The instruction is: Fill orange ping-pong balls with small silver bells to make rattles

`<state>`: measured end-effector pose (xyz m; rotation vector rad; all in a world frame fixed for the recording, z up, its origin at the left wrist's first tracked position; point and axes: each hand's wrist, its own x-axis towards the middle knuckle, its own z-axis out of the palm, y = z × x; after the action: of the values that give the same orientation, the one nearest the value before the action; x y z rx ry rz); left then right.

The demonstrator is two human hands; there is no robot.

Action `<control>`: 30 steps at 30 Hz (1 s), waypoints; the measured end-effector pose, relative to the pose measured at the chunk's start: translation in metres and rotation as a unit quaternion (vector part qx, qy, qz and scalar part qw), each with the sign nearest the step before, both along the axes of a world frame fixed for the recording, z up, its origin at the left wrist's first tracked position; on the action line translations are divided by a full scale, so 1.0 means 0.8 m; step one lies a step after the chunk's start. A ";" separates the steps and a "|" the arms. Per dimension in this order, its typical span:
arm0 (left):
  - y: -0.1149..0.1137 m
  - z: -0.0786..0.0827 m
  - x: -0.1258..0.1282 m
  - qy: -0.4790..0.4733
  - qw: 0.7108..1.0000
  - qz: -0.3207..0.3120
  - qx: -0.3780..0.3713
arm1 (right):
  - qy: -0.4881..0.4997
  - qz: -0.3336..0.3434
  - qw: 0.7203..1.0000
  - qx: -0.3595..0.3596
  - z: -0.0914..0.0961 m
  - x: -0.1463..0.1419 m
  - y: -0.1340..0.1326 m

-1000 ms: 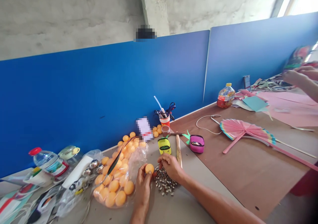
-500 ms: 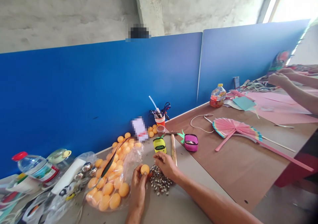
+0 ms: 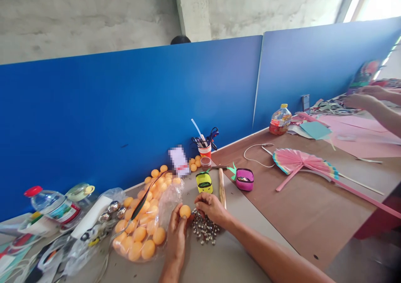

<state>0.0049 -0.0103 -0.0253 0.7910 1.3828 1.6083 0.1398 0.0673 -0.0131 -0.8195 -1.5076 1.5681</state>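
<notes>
My left hand (image 3: pixel 177 230) holds an orange ball (image 3: pixel 185 211), the size of a ping-pong ball, between thumb and fingers. Close to the ball's right side, my right hand (image 3: pixel 210 207) has its thumb and fingers pressed together in a pinch. Whatever sits between those fingertips is too small to make out. Below the right hand lies a pile of small shiny metal pieces (image 3: pixel 205 231), partly covered by it. A yellow-green box-shaped piece with black edging (image 3: pixel 204 183) stands just beyond my right hand, and a similar magenta piece (image 3: pixel 244 179) is to its right.
A clear bag of orange balls (image 3: pixel 138 239) lies left of my hands. A hammer with a wooden handle (image 3: pixel 222 189), a cup of tools (image 3: pixel 205 150) and a pink paper fan (image 3: pixel 302 161) are beyond. A blue partition (image 3: pixel 131 120) borders the table; another person's arms (image 3: pixel 372 101) are far right.
The view has shifted slightly. My right fingertips have come a little closer to the ball and look more tightly pinched. My left hand keeps its hold on the ball.
</notes>
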 end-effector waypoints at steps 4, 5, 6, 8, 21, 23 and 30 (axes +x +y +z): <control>0.000 -0.002 -0.003 -0.038 0.999 -0.029 -0.005 | -0.024 0.006 0.999 0.021 0.007 0.002 -0.005; 0.000 -0.002 -0.003 -0.036 0.999 -0.028 -0.004 | -0.032 0.010 0.999 0.024 0.009 0.002 -0.006; 0.000 -0.002 -0.003 -0.031 0.999 -0.029 -0.005 | -0.037 0.014 0.999 0.026 0.011 0.002 -0.008; 0.000 0.000 -0.002 -0.015 0.999 -0.032 -0.008 | -0.043 0.016 0.999 0.029 0.015 0.003 -0.010; -0.002 0.002 0.000 0.054 0.998 -0.017 0.008 | 0.003 0.061 0.998 -0.018 0.012 0.001 -0.007; -0.001 0.000 -0.001 0.046 0.999 -0.017 0.011 | 0.010 0.063 0.998 -0.022 0.009 0.000 -0.007; 0.000 0.008 0.002 -0.075 0.996 -0.050 0.012 | 0.063 0.063 0.995 -0.038 0.006 0.001 -0.002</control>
<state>0.0066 -0.0101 -0.0188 0.7254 1.2013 1.5764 0.1403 0.0655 -0.0085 -0.6643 -1.4400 1.7454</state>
